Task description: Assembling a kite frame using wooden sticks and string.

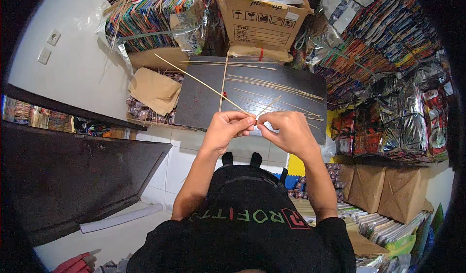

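Note:
Both hands meet over the near edge of a dark grey table. My left hand is closed in a pinch on a long thin bamboo stick, which slants up to the far left. At the fingertips it meets a shorter stick piece that slants up to the right; whether the two are joined is hidden. My right hand pinches at this same meeting point, where a small reddish-orange bit shows between the fingers. What exactly the right fingers grip is too small to tell.
Several loose bamboo sticks lie on the table, with a small red piece near one. Behind stands a cardboard box. Bundled packets are stacked at the right, and brown paper lies left of the table.

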